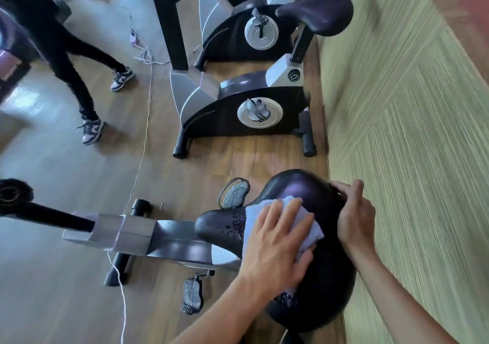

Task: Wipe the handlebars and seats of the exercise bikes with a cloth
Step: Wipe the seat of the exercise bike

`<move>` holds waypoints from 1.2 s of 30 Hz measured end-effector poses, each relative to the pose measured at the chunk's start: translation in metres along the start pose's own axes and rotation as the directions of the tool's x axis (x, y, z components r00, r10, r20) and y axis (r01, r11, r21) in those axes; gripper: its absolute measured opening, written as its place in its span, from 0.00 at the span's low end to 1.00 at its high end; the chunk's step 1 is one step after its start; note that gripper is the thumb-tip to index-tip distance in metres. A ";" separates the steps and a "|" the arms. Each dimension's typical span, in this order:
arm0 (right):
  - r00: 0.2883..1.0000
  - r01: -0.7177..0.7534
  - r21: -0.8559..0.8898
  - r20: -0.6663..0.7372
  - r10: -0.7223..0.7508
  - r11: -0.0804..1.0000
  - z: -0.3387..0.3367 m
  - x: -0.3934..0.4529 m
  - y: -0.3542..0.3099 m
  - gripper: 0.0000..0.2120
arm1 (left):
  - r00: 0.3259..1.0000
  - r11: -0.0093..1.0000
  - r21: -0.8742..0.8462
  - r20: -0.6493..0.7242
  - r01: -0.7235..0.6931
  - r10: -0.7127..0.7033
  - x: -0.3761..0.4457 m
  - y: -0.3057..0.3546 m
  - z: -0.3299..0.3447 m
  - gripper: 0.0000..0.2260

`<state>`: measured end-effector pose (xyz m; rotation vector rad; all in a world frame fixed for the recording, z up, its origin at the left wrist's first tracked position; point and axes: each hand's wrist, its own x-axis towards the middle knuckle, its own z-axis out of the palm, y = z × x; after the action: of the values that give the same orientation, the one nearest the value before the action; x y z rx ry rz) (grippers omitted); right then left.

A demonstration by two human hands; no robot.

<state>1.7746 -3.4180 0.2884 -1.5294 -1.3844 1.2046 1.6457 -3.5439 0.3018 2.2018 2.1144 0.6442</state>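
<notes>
A wood-plank floor (pixel 79 185) was seen across the left and middle, lit by pale glare at the far left. A green striped carpet (pixel 410 145) was laid along the right. A white cord (pixel 144 142) was trailed over the planks.

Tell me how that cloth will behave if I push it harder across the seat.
The cloth looks soft and folded, so it will likely bunch. Droplets on the seat suggest easy sliding. The right hand grips the seat's rim, steadying it.

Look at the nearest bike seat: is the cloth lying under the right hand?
No: the cloth lies on the seat under the flat left hand, while the right hand grips the seat's wide end.
</notes>
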 end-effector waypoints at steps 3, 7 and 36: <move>0.999 -0.042 0.041 -0.007 0.042 0.998 0.000 -0.003 -0.003 0.43 | 0.993 0.994 0.031 0.059 -0.103 0.102 0.028 -0.021 0.006 0.25; 0.999 -0.042 0.010 0.006 0.042 0.999 -0.001 -0.008 -0.009 0.43 | 0.984 0.986 -0.075 0.108 0.151 -0.143 0.105 -0.046 0.019 0.30; 0.977 -0.059 0.175 -0.191 0.093 0.983 -0.009 -0.019 -0.001 0.33 | 0.964 0.989 -0.042 0.220 -0.141 0.147 0.075 0.014 0.009 0.31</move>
<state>1.7836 -3.4359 0.2949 -1.5479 -1.0753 1.1494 1.6618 -3.4709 0.3183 2.3065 1.8421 0.4039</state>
